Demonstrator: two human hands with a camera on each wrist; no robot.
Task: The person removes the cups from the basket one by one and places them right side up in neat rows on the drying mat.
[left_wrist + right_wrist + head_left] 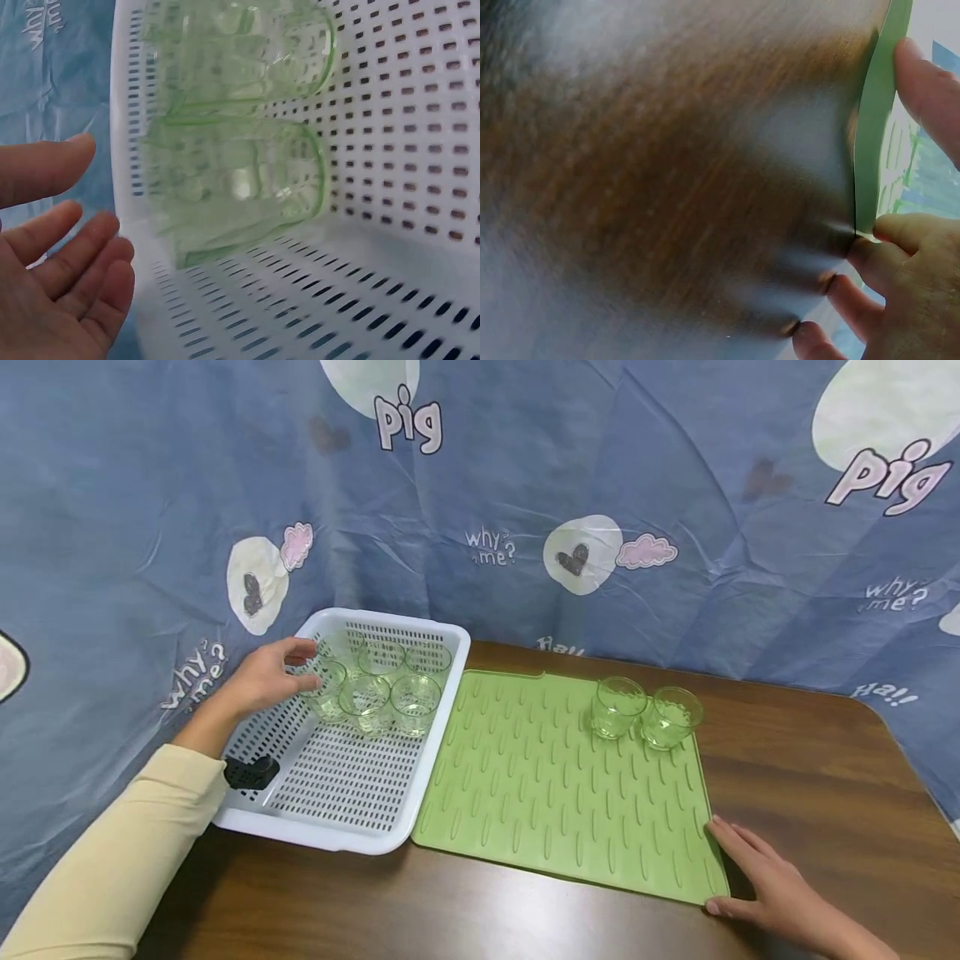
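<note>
My left hand (268,675) is over the back left of the white plastic basket (439,760), thumb and fingers spread apart with nothing between them. Several clear green-tinted glasses stand in rows at the basket's far end. The front-left glass (327,692) is closest to my fingertips, and the left wrist view shows a gap between the hand and this glass (240,184). At the near right corner of the green ribbed mat (547,777), my right hand (772,881) rests with fingers extended, thumb and fingertips at the mat's edge (871,150).
Two more glasses stand side by side at the mat's back right, a left one (617,710) and a right one (670,720). The mat lies beside the basket on a brown wooden table (817,760). A blue printed cloth (480,485) hangs behind.
</note>
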